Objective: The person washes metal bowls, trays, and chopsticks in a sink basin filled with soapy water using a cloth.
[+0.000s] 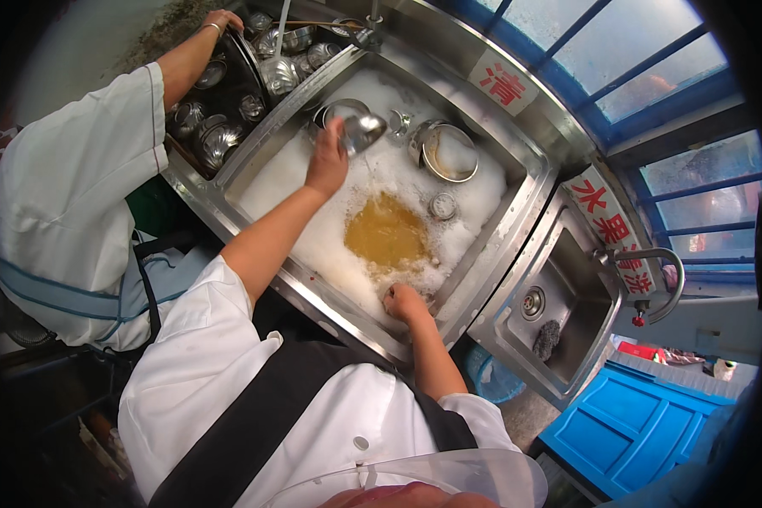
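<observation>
My left hand [329, 159] grips a shiny metal bowl [363, 133] above the suds in a stainless steel sink [514, 216]. Low in the same basin, my right hand [405, 302] is bent at the foam near the front wall; its fingertips are hidden, and whether it holds something cannot be told. White foam [292, 209] covers most of the water, with a patch of yellowish water [386, 232] showing between my hands. Beyond them, a metal pot [451, 152] with foam in it sits tilted. A small metal cup [442, 206] floats or rests in the foam nearby.
On the left, a co-worker's hand [223, 20] holds a dark tray's rim [247, 57] over a neighbouring basin with several metal bowls [219, 140]. At right, a small sink [565, 279] holds a dark scrubber [547, 340] under a curved faucet [663, 254]. A blue bucket [492, 378] stands below.
</observation>
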`<move>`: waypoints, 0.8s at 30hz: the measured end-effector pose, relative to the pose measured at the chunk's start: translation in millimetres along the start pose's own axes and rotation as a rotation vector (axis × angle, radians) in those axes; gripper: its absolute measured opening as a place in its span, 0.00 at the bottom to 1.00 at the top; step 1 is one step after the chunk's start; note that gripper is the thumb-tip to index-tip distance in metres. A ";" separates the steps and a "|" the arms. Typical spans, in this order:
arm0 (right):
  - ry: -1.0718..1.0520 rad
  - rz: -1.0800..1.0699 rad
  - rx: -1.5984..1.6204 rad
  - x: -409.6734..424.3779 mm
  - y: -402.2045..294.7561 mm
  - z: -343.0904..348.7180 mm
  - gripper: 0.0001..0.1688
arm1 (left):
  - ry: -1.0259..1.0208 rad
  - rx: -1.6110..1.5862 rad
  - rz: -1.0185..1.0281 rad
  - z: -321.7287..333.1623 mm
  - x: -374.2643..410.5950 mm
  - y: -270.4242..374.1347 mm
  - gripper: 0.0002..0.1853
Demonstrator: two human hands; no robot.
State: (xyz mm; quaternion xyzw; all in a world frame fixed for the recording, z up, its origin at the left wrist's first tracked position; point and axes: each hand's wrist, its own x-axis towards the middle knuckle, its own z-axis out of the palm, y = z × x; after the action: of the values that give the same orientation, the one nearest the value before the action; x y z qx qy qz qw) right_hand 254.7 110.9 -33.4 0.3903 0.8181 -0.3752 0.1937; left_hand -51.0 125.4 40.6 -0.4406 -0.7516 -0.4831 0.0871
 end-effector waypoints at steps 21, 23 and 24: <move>0.652 0.253 0.352 15.6 -13.2 3.0 0.17 | -0.817 0.662 -0.223 67.6 41.5 -46.5 0.21; 0.707 0.192 0.448 13.1 -13.9 4.4 0.15 | -0.883 0.763 -0.250 69.2 44.3 -45.1 0.20; 0.724 0.167 0.493 8.9 -14.7 4.1 0.15 | -0.860 0.691 -0.284 72.0 42.5 -48.4 0.20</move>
State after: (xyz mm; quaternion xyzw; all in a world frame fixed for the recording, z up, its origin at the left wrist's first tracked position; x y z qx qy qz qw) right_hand 237.8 106.0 -34.6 0.5959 0.6850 -0.3812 -0.1743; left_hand -91.2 200.7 -4.5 -0.4381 -0.8857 0.0067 -0.1538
